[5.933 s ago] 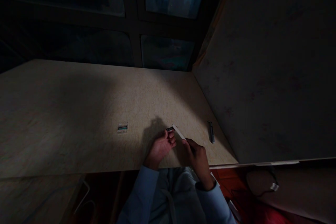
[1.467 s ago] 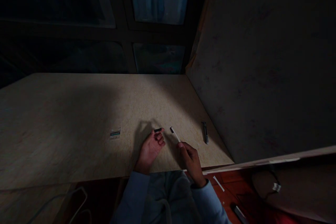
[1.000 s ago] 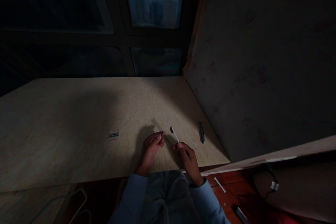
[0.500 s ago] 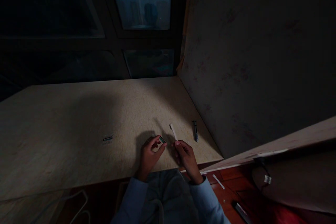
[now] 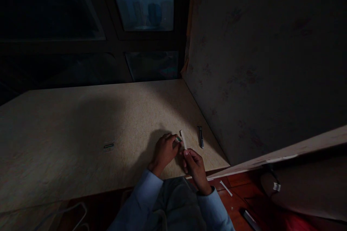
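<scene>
White, slender toothbrush (image 5: 184, 140), gripped in the right hand (image 5: 195, 164), should be applied with light strokes to the small green piece (image 5: 178, 139) pinched by the left hand (image 5: 165, 150).

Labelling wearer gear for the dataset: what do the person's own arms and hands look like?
Both arms wear long, light blue sleeves that end at the wrists. The left hand and right hand are bare, with no gloves. I can't make out any markings on the sleeves in this dim light.
</scene>
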{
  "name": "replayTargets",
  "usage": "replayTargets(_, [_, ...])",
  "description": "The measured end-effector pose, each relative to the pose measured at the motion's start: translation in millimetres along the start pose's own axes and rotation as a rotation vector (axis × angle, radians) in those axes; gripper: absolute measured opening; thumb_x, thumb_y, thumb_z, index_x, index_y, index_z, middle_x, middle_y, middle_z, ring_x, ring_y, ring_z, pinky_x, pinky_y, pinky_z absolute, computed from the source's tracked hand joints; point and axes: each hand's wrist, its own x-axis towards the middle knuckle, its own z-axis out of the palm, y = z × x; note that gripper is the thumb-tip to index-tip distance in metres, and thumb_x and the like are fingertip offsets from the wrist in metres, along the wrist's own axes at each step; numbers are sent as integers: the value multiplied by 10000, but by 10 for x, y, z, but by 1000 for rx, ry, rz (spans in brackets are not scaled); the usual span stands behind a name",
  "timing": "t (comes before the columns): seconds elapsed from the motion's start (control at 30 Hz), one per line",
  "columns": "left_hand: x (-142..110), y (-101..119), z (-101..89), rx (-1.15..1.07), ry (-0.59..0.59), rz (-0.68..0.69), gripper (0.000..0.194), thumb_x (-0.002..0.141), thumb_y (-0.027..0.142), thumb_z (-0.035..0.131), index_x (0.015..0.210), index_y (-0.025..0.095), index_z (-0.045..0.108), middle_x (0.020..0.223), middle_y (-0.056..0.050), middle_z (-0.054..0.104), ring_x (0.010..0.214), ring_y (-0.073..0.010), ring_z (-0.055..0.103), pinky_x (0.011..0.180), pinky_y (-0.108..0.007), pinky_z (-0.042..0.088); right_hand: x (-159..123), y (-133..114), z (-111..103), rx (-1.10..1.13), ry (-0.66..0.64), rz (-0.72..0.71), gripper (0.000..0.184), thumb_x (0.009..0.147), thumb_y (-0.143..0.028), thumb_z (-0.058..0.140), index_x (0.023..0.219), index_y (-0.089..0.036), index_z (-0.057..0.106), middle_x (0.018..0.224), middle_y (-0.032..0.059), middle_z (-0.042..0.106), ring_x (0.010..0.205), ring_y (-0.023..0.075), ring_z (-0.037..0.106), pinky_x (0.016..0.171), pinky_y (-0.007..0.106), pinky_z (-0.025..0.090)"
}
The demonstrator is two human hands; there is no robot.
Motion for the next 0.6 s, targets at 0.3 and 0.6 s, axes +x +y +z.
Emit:
replayTargets(0.3, [477, 168, 841, 264, -326, 359, 175, 832, 369, 668, 854, 200, 708, 913, -90, 527, 986, -282, 467, 969, -435, 329, -203, 134, -99, 71, 90, -65, 523, 880, -647, 525, 753, -151, 629, 420, -62, 350, 388, 72, 279, 414, 210, 206])
replayTargets(0.6, [486, 57, 1120, 405, -408, 366, 291, 802, 456, 675, 670, 202, 627, 1025, -131, 548, 1117, -348, 408, 1011, -536, 244, -154, 55, -141, 185, 169, -28, 464, 869, -625, 561, 740, -179, 571, 450, -70, 329, 411, 78, 271, 425, 213, 199])
